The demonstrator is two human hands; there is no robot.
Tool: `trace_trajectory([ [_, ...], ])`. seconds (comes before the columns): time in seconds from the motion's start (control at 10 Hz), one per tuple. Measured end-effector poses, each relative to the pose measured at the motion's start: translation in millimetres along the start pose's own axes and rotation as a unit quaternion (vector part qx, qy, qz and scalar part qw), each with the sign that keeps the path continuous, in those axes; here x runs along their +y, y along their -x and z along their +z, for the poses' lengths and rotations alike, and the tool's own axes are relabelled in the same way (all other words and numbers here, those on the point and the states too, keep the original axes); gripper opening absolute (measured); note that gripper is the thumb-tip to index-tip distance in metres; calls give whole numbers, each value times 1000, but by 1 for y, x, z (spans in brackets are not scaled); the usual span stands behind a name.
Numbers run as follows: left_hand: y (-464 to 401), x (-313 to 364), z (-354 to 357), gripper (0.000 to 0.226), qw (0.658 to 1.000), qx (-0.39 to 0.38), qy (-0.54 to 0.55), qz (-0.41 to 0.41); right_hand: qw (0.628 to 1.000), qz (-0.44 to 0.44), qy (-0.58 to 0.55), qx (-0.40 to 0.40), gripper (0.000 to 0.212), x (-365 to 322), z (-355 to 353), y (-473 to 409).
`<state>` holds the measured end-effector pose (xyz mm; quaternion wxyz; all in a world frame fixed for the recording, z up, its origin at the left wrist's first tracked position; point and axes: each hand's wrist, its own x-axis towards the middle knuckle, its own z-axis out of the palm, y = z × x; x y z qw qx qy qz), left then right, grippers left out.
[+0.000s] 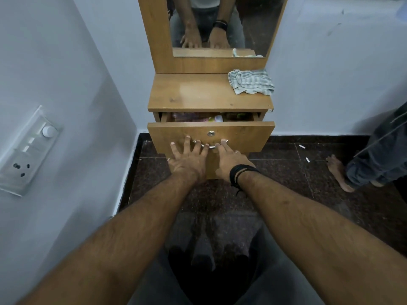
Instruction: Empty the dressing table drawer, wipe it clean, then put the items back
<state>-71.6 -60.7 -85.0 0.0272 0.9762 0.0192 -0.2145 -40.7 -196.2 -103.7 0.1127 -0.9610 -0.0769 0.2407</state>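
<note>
The drawer [211, 134] of the dressing table sits just under the worktop [198, 93], drawn out only a little way, so a narrow slot shows between its flat front panel and the worktop's front edge. Through that slot part of the contents [204, 118] can be seen: pinkish packets, something white, something dark green toward the right; they are too cramped to name. The items lie inside, so by my reckoning the emptying has not begun and the drawer needs to come out further first.

Both hands are on the drawer front for that reason. The left hand [187, 160] lies spread, fingers [187, 142] straight, tips at the curved metal handle [210, 145]; whether any finger hooks behind the bar I cannot tell. The right hand [231, 160], with dark bands at the wrist, has its fingertips on the handle's right end, fingers lightly bent, not plainly gripping it. A round metal lock [211, 134] sits just above the handle.

The wood is smooth laminate, warm brown, glossy enough to catch light. A crumpled striped cloth [251, 81], soft and thin, waits at the worktop's back right corner, probably kept handy for wiping. Behind it rises the mirror [220, 25]. The floor [286, 183] is dark speckled polished stone; a switchboard [27, 150] hangs on the left wall, and another person's bare foot [339, 172] stands at the right
</note>
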Motion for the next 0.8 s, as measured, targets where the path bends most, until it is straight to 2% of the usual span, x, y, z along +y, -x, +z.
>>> trace_trajectory([
  [0.2,-37,-7,3,119,999,40,3,18,996,25,-1,84,83,-6,10,-26],
  [0.3,-53,-11,8,113,996,73,-23,42,989,24,21,143,78,-8,16,-37],
  [0.4,-64,-13,11,111,993,87,-56,58,986,36,28,163,80,-10,16,-44],
  [0.5,-70,-15,4,111,994,60,-62,64,991,41,7,125,86,-13,6,-49],
  [0.6,-67,-23,-10,102,994,40,-51,88,997,35,13,74,92,-11,-5,-46],
  [0.8,-37,-43,-67,78,990,63,-26,127,998,54,14,37,89,-22,-55,-9],
])
